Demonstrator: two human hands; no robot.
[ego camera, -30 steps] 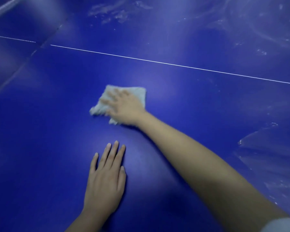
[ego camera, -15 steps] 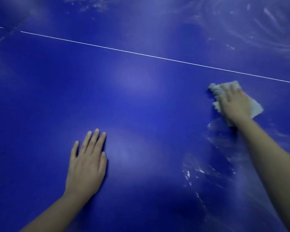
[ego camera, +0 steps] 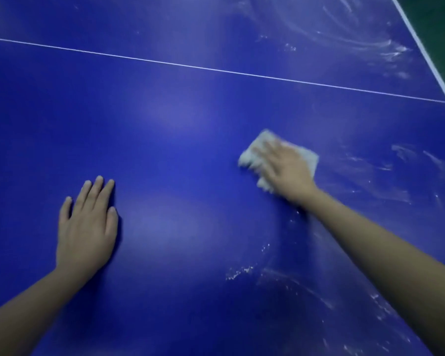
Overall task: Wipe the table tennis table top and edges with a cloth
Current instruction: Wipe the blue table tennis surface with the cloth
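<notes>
Head view: my left hand [ego camera: 86,227] lay flat, fingers straight, on the table [ego camera: 165,129], left of the grip and nearer to me. My right hand [ego camera: 285,168] pressed the cloth [ego camera: 307,157] under spread, blurred fingers, and had swept it back from the line [ego camera: 216,70] toward me. Smears [ego camera: 385,196] stayed right of it and beyond the line, so I judged plenty unwiped, the far edge [ego camera: 421,47] too.

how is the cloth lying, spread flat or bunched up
Mostly flat: the cloth lies pressed on the table under the right hand, and its left edge looks rumpled. Blur hides any folds.
</notes>
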